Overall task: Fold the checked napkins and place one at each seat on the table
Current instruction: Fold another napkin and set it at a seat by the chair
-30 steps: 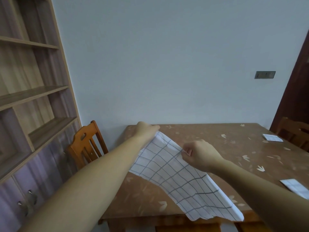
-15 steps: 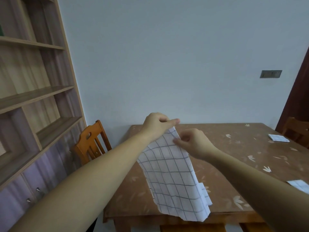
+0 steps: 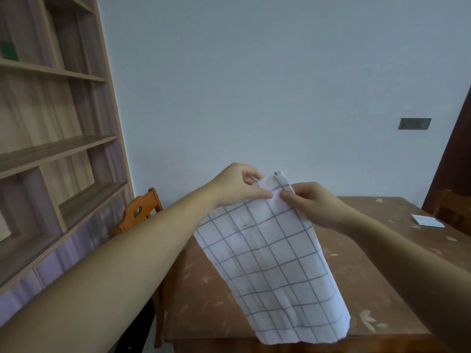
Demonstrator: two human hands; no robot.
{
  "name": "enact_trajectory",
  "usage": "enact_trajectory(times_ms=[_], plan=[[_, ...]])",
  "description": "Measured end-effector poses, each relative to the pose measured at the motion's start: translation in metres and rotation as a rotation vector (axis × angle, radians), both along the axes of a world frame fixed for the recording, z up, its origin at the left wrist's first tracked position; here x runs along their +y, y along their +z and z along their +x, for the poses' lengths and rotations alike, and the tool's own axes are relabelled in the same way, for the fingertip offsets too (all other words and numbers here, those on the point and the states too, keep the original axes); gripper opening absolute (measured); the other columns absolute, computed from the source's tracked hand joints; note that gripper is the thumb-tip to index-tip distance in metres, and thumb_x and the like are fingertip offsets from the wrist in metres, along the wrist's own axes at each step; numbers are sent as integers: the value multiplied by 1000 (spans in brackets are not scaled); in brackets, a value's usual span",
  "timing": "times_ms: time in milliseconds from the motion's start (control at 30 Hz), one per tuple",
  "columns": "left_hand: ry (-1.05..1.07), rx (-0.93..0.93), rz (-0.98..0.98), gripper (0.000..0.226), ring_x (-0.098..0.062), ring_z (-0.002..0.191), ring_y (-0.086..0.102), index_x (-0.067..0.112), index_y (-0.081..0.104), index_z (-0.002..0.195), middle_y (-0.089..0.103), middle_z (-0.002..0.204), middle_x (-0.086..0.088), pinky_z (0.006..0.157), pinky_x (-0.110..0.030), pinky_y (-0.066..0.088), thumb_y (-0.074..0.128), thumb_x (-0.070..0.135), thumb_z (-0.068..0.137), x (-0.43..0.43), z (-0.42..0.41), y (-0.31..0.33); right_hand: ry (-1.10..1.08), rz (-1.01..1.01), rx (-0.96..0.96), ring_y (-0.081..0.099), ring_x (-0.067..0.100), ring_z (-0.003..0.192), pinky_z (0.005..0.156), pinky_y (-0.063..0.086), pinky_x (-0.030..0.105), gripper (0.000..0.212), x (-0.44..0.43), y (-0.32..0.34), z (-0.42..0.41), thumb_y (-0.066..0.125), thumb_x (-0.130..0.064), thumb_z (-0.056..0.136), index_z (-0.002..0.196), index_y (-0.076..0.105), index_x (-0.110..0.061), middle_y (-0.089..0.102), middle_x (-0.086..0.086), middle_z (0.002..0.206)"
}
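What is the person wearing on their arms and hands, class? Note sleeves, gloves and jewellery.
Nothing that shows. The left hand and right hand are ungloved, with no rings visible. Neither wrist has a watch or bracelet, and no sleeve appears on either arm up to the frame's edge.

No text, label, brand, number or sign can be read anywhere: the checked napkin (image 3: 270, 253) carries only a grid of dark lines, the small folded napkin (image 3: 427, 221) far to the right shows faint lines alone, and the grey wall plate (image 3: 414, 123) and the green thing (image 3: 7, 50) at the left edge are too blurred to tell
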State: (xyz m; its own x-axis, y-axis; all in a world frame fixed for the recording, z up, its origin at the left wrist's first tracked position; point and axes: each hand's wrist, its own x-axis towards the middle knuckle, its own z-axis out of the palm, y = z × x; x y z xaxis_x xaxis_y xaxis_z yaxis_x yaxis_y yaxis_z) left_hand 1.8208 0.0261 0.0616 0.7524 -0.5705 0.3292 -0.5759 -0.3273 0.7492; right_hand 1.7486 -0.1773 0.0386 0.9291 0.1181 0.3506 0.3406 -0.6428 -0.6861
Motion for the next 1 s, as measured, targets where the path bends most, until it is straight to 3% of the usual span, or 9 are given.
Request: enact_trajectory(times_ms=[100, 200, 267, 367, 500, 600, 700, 800, 1000], plan=[[-58, 4, 4, 9, 3, 66, 63, 11, 74, 85, 70, 69, 14, 66, -11, 44, 80, 14, 79, 1, 0, 0, -5, 85, -3, 51, 8, 66, 62, 42, 27, 34, 0, 4, -3, 59, -34, 95, 76, 69, -9, 56, -3, 70], [-45, -63, 37, 7, 9, 60, 58, 15, 73, 79, 67, 61, 19, 61, -10, 41, 80, 19, 80, -2, -1, 1, -51, 141, -102, 44, 6, 58, 53, 35, 18, 32, 3, 10, -3, 60, -28, 95, 67, 69, -14, 52, -6, 62], [-26, -60, 62, 13, 2, 60, 58, 14, 74, 77, 69, 64, 11, 60, -19, 47, 81, 25, 79, 1, -1, 4, -52, 131, -124, 45, 8, 63, 58, 36, 23, 38, 2, 14, -3, 56, -30, 97, 76, 67, -1, 52, -1, 67], [-9, -43, 222, 28, -6, 50, 45, 15, 65, 62, 53, 54, 7, 54, -22, 36, 82, 33, 76, 12, 5, 9, -76, 192, -124, 39, 11, 62, 58, 32, 27, 49, -7, 18, -2, 52, -37, 99, 77, 57, 6, 43, 2, 67], [34, -1, 286, 48, -12, 64, 50, 0, 69, 78, 55, 70, -1, 66, -27, 37, 83, 45, 69, 25, 16, 9, -117, 311, -101, 33, 7, 53, 57, 27, 29, 38, -20, 15, 2, 50, -32, 101, 69, 57, -12, 39, -11, 56], [102, 17, 168, 44, -15, 81, 63, 1, 74, 89, 67, 87, -2, 77, -30, 47, 85, 38, 69, 33, 24, 5, -231, 399, -160, 33, 2, 49, 53, 27, 25, 39, -24, 14, 4, 47, -29, 102, 70, 54, -7, 38, -12, 55], [131, 194, -152, 41, -21, 97, 69, 6, 74, 101, 73, 103, -6, 87, -34, 57, 85, 31, 71, 41, 29, -1, -377, 405, -251, 32, 2, 48, 49, 27, 22, 43, -26, 13, 4, 44, -29, 103, 65, 45, -7, 36, -3, 61], [86, 365, -480, 7, -23, 92, 71, 10, 73, 92, 76, 95, -6, 86, -35, 58, 71, 10, 85, 36, 18, -1, -465, 461, -288, 30, 6, 50, 49, 25, 26, 39, -27, 9, 7, 41, -30, 103, 68, 42, -12, 33, 0, 62], [177, 359, -657, 3, -30, 103, 69, 13, 78, 81, 75, 99, -13, 101, -53, 48, 76, 13, 82, 17, 17, -10, -426, 612, -214, 47, 8, 54, 50, 38, 20, 33, -27, 5, 9, 61, -34, 94, 72, 58, -9, 49, -1, 62]])
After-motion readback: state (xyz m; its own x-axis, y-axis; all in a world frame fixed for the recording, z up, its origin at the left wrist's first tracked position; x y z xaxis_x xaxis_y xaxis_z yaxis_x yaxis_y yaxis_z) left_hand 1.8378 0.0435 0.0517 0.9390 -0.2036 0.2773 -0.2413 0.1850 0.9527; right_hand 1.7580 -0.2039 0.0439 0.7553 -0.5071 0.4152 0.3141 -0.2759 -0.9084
